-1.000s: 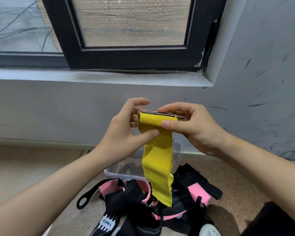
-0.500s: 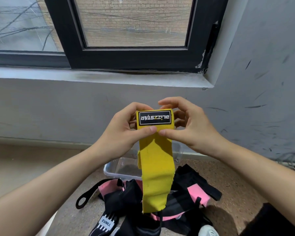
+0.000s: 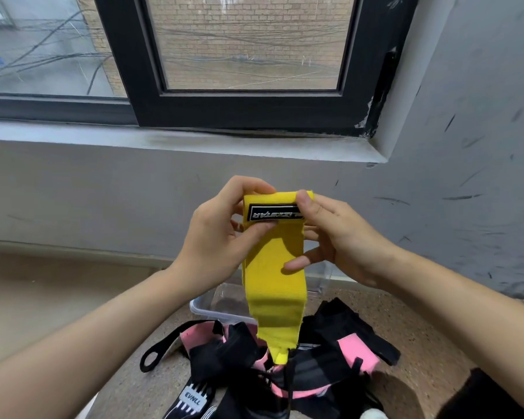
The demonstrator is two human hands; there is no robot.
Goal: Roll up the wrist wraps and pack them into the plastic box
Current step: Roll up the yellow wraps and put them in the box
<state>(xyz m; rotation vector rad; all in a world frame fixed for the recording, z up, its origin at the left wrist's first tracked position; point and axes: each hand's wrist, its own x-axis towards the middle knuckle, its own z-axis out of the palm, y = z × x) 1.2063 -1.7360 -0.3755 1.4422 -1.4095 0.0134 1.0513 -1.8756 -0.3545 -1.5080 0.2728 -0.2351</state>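
A yellow wrist wrap hangs in front of me, its top end rolled, with a black label facing me. My left hand pinches the roll's left side, thumb under the label. My right hand holds the right side, thumb on top of the roll and a finger against the hanging strip. The tail reaches down to a pile of pink and black wraps on the floor. A clear plastic box stands behind the pile, partly hidden by the yellow strip.
A grey wall with a window sill rises straight ahead, and a second wall closes the right side. A black strap loop lies left of the pile. A white object shows at the bottom edge.
The rolled top end has turned over further, so the label sits on the roll's front. The hanging tail has grown shorter. My right thumb has moved onto the top of the roll.
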